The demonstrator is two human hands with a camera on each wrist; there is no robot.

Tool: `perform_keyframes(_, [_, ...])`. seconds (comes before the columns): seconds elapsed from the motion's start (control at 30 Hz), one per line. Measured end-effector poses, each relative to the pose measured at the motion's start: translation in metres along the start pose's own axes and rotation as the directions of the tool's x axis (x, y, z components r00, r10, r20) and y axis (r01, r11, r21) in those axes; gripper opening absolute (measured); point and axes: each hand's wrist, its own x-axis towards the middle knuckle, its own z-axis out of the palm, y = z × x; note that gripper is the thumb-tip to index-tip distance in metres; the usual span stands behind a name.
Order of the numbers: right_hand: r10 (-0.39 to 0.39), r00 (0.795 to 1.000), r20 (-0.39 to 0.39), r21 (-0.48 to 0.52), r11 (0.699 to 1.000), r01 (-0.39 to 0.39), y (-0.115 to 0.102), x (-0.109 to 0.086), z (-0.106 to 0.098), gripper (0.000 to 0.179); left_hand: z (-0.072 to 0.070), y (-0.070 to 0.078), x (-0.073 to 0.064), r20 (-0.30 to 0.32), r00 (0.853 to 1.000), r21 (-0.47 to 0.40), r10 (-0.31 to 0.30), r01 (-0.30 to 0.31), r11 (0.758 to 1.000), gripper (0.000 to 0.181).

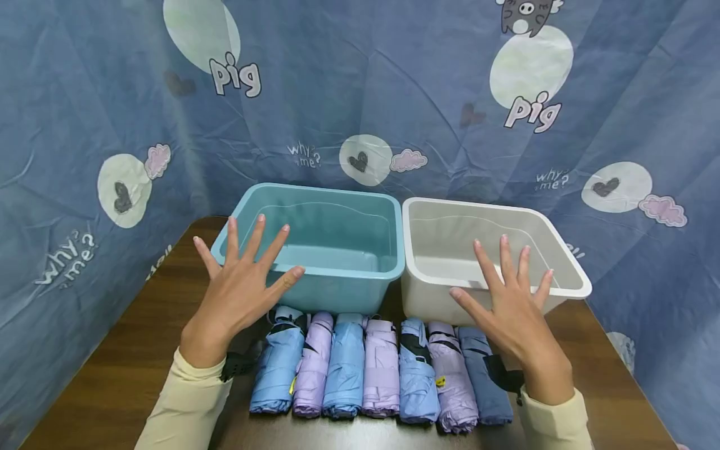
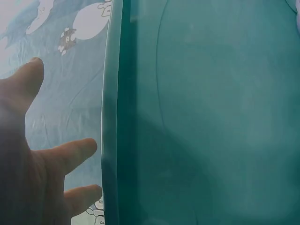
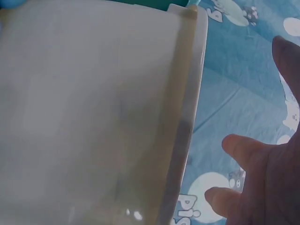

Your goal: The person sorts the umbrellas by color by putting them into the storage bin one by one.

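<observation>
With fingers spread wide, my left hand [image 1: 237, 294] hovers in front of the teal plastic bin [image 1: 332, 273]. My right hand [image 1: 514, 312], its fingers spread too, is held before the white plastic bin [image 1: 439, 300]. Neither hand holds anything. Between the wrists lies a row of several folded umbrellas, side by side: a blue umbrella [image 1: 278, 369] at the left end, a lilac umbrella [image 1: 381, 369] near the middle and a darker blue umbrella [image 1: 486, 381] at the right end. The left wrist view shows the left hand [image 2: 42, 173] beside the teal bin's wall.
Both bins stand next to each other at the back of a brown wooden table [image 1: 112, 381]. Behind them hangs a blue cloth [image 1: 315, 62] with pig prints. Each wrist wears a black strap, such as the left strap [image 1: 236, 365].
</observation>
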Motion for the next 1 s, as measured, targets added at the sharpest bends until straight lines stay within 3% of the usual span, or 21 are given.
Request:
perform_keyframes(0.33, [-0.014, 1.000, -0.003, 0.003, 1.000, 0.014, 0.004, -0.014, -0.004, 0.081, -0.010, -0.010, -0.002, 0.015, 1.000, 0.024, 0.020, -0.020, 0.999, 0.077])
perform_keyframes(0.63, [-0.032, 0.999, -0.012, 0.000, 0.999, 0.032, 0.008, -0.035, -0.013, 0.078, -0.019, -0.033, 0.013, 0.042, 0.999, -0.108, 0.028, -0.024, 0.994, 0.075])
perform_keyframes(0.83, [-0.062, 0.998, -0.020, -0.001, 0.998, 0.062, 0.008, -0.049, -0.014, 0.078, -0.020, -0.055, 0.025, 0.105, 0.994, -0.197, 0.007, 0.014, 0.980, 0.079])
perform_keyframes(1.0, [-0.074, 0.997, -0.023, 0.029, 0.997, 0.075, 0.006, -0.060, -0.013, 0.076, -0.023, -0.078, 0.031, 0.165, 0.986, -0.265, -0.038, 0.082, 0.961, 0.081])
